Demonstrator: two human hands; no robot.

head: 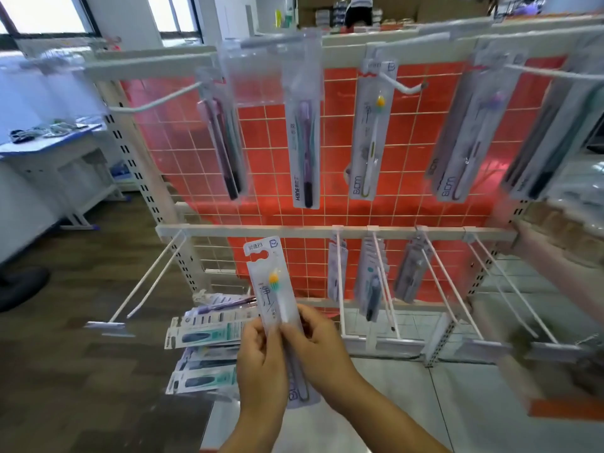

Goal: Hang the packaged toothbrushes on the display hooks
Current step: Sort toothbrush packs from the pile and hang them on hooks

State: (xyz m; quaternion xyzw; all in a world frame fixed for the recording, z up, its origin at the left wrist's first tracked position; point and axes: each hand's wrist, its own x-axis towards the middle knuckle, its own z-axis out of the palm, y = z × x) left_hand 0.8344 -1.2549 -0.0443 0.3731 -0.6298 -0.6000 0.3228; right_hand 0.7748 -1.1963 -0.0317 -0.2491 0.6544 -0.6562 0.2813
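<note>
Head view, lower centre of the frame: I am holding one packaged toothbrush [271, 282] upright in front of the rack. My left hand [261, 358] is curling around its lower part. My right hand [322, 348] is pinching the right edge between thumb and fingers, so both hands are closed on this one pack. I am keeping the hang hole [258, 256] on top and free of my fingers, I think because it must slide over a wire.

Left of my left hand, spare packs [206, 331] are fanning out; I cannot tell if this hand is carrying them too.

In the upper centre-right, a matching pack [372, 125] with orange bristles is hanging before the red grid panel [425, 223], so probably that hook is the goal. At lower left, an empty hook [153, 276] is sticking out.
</note>
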